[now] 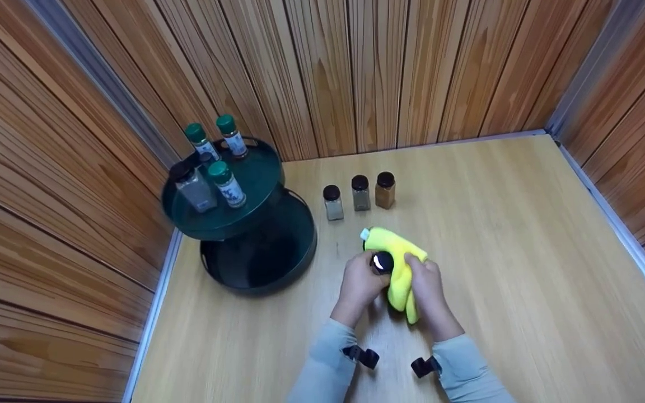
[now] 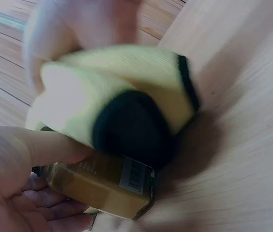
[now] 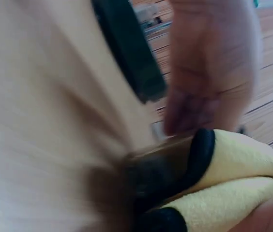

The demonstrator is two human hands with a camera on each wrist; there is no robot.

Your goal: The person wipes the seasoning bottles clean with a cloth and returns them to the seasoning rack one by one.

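My left hand grips a square spice jar by its sides, its dark cap facing up toward the head camera. The left wrist view shows brownish contents and a barcode label near the base. In my right hand is a bunched yellow cloth with black edging and a pale tag at one corner. Thumb and fingers pinch the cloth against the side of the jar. In the right wrist view, the cloth overlaps the jar's lower end, which is partly hidden.
Three dark-capped spice jars stand in a row beyond my hands. To the left is a dark green two-tier round rack; its top tier holds several jars, three green-capped. Wood-panelled walls enclose the table.
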